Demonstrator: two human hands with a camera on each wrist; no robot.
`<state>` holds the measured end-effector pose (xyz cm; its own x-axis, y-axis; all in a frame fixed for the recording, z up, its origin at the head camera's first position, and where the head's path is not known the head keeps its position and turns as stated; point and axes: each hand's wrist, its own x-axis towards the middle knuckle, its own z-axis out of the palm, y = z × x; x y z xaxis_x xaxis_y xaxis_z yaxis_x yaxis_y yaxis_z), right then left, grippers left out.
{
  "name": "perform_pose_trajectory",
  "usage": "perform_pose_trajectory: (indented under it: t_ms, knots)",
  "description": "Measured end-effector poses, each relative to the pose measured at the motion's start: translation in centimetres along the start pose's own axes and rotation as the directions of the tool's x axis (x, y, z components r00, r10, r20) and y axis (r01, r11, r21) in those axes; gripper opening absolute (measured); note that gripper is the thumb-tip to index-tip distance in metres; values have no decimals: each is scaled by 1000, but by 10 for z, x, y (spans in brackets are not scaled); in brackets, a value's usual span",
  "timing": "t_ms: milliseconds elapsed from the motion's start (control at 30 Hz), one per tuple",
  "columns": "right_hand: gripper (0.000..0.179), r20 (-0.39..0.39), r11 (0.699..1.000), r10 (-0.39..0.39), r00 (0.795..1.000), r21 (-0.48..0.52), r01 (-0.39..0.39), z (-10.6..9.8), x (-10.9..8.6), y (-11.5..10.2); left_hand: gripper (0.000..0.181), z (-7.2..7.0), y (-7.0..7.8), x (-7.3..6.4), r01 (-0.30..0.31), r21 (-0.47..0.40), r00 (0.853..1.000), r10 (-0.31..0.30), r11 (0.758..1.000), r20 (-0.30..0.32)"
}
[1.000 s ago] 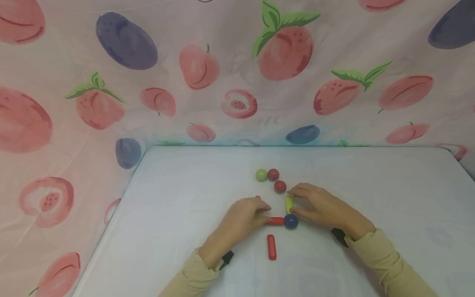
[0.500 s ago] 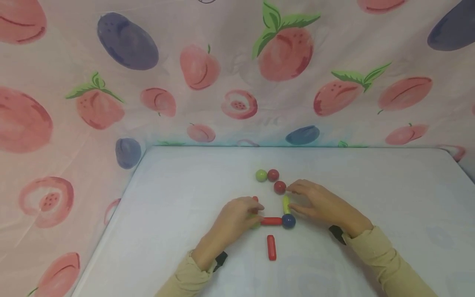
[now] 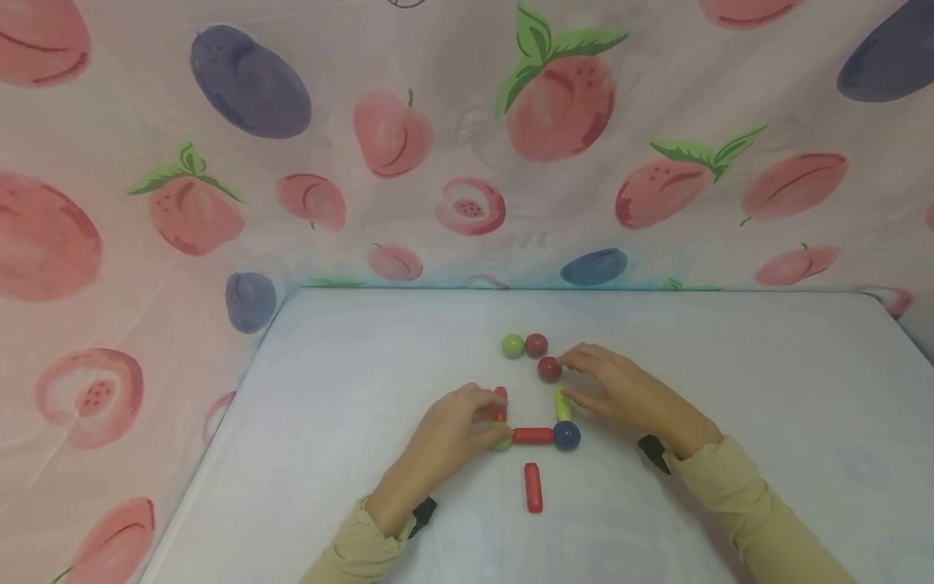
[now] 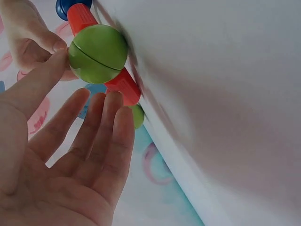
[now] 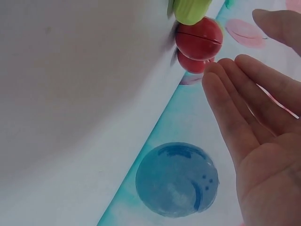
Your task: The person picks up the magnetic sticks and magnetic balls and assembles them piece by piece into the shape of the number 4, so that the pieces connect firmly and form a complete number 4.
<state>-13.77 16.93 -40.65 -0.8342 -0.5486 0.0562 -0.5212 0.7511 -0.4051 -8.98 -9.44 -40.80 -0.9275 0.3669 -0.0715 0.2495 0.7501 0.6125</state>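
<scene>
On the white table a joined shape of toy rods and balls lies between the hands. A red rod (image 3: 533, 435) joins a green ball (image 3: 500, 439) to a blue ball (image 3: 567, 435). Another red rod (image 3: 500, 394) runs back from the green ball, and a yellow-green rod (image 3: 563, 404) from the blue one. My left hand (image 3: 454, 427) is at the green ball (image 4: 98, 54); its thumb touches the ball, with the other fingers extended beside the rod. My right hand (image 3: 633, 395) has straight fingers, their tips right at a loose red ball (image 3: 550, 369), thumb near the yellow-green rod.
Behind the joined shape, a second red ball (image 3: 536, 345) and a lighter green ball (image 3: 513, 345) sit side by side. A single red rod (image 3: 533, 487) lies nearer the front. Fruit-printed cloth (image 3: 467, 146) hangs behind the table.
The joined rods and balls have shifted slightly left. My left hand has drawn left, uncovering the green ball. My right hand has moved back and slightly left, to the nearer loose red ball.
</scene>
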Motion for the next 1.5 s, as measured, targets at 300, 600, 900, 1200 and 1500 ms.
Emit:
perform_pose_trajectory:
  t_ms: [300,600,900,1200,1500]
  knots:
    - [44,-18,1000,-18,1000,-6,18,0,6,-2,30,2,-4,-2,3,-13,1000,-3,1000,18]
    - [42,-25,999,-41,999,-6,41,3,12,-2,32,2,-5,-3,-3,-23,999,4,1000,42]
    - [43,-13,999,-32,999,-26,32,4,17,-3,31,4,-7,-2,-7,-48,998,10,999,64]
    - [39,23,999,-9,1000,-37,10,6,23,0,29,6,-9,-1,-25,-67,998,29,997,48]
    - [32,29,1000,-2,1000,-30,3,7,31,0,27,8,-8,-2,-35,-74,999,38,997,33]
